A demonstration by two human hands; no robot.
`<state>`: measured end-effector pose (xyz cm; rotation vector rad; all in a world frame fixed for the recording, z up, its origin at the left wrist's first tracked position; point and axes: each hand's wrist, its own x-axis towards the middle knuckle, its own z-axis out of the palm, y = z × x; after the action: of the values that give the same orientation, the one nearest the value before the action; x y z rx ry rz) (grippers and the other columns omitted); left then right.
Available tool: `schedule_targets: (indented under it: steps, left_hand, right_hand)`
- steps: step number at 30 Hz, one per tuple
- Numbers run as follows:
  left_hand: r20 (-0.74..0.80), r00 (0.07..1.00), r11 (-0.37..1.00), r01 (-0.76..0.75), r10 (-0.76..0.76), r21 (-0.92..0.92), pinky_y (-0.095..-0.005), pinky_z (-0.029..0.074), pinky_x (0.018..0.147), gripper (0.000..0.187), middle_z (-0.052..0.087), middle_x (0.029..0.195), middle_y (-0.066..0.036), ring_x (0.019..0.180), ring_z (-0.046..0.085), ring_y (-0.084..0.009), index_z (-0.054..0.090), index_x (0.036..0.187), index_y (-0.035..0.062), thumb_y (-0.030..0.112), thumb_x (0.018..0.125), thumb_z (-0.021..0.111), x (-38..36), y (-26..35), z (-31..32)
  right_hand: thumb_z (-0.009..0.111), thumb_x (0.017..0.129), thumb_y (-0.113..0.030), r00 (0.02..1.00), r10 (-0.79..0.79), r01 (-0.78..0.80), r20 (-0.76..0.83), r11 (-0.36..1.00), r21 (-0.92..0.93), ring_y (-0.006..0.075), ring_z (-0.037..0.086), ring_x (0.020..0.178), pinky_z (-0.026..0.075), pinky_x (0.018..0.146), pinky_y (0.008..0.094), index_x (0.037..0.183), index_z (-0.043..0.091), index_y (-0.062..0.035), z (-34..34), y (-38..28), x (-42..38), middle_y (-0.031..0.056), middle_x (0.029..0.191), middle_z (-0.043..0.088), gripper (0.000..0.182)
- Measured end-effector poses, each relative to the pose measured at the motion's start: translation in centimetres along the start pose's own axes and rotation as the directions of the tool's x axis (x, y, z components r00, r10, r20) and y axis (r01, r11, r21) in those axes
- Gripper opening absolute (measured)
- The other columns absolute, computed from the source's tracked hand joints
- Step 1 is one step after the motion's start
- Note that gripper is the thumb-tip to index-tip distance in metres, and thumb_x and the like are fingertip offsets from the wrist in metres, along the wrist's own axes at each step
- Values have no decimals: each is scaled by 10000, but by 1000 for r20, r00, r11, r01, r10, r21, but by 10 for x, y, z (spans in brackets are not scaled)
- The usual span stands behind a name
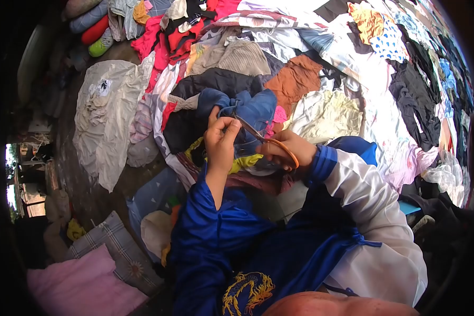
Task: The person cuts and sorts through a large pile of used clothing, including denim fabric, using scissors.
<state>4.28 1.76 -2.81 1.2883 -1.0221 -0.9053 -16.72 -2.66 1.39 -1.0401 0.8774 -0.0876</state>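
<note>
Blue denim cloth (pixel 260 108) lies bunched in front of me, on top of a black garment (pixel 216 80). My left hand (pixel 219 138) pinches an edge of the denim between thumb and fingers. In my right hand (pixel 289 147) is a pair of scissors (pixel 283 146) with orange handles, its fingers wrapped through the loops. The blades point up and left, their tips at the denim right beside my left thumb. Yellow cloth (pixel 246 163) and a bit of pink cloth (pixel 277 119) show around the denim.
Heaped garments spread ahead and to the right, among them a brown cloth (pixel 295 75) and a pale yellow one (pixel 329 114). A whitish sheet or bag (pixel 108 113) lies on the left. Pink fabric (pixel 84 284) and a checked cushion (pixel 116 247) are at lower left.
</note>
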Motion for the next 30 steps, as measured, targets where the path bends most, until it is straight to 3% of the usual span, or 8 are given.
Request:
schedule_targets:
  steps: [9,12,16,19,23,26,29,30]
  left_hand:
    - [16,996,996,86,-86,-7,-311,359,1051,139,513,1359,-198,1239,509,-211,640,920,-20,112,960,630,5,-7,-3]
    - [-188,980,989,45,-72,-142,-303,396,1032,147,557,1283,-188,1152,547,-186,603,998,-18,109,949,660,4,-1,1]
    - [-245,968,976,-6,60,217,-264,482,885,233,616,1118,-136,1007,589,-149,597,1052,-26,142,928,700,8,-1,-9]
    - [-145,979,926,187,-146,328,-246,480,840,286,647,1032,-95,919,604,-132,614,1082,-39,178,924,713,5,10,-9]
    - [73,929,932,362,-362,15,-300,496,809,335,678,989,-95,883,635,-166,632,1047,-45,227,888,745,4,6,-15]
    - [-140,986,904,-21,89,426,-338,495,801,300,685,996,-99,882,641,-195,654,1034,-24,221,885,743,3,-21,-14]
    - [-68,862,550,-258,502,794,-368,496,805,267,690,1011,-106,891,647,-214,673,1053,-4,195,886,736,-2,21,-7]
    - [-68,922,691,-235,380,684,-355,492,795,230,690,1018,-97,887,639,-169,689,1080,11,161,907,710,-5,19,-8]
  right_hand:
    - [728,848,-418,999,-4,14,-45,977,214,128,492,384,378,372,267,660,580,-50,2,15,10,28,526,507,439]
    - [723,847,-410,997,-53,63,-55,976,209,130,487,376,379,374,267,652,575,-48,0,18,13,26,521,502,437]
    - [718,860,-401,996,-66,74,-57,986,152,121,489,379,381,379,256,651,584,-43,-3,19,12,21,512,504,435]
    - [721,866,-386,996,-88,90,-30,991,103,114,496,386,382,379,250,660,596,-38,-5,18,11,17,509,508,423]
    - [726,870,-370,997,-75,75,-1,995,72,105,498,391,377,378,249,676,609,-35,-2,17,9,13,512,515,404]
    - [722,876,-362,996,-93,93,2,994,61,102,498,393,376,380,248,685,616,-36,-2,15,8,12,514,516,392]
    - [718,880,-354,995,-100,101,-20,993,61,101,498,395,375,380,250,693,622,-36,-2,15,7,12,510,512,382]
    - [718,880,-352,994,-103,105,-32,992,64,101,498,395,374,379,251,695,625,-35,-2,15,7,12,508,509,378]
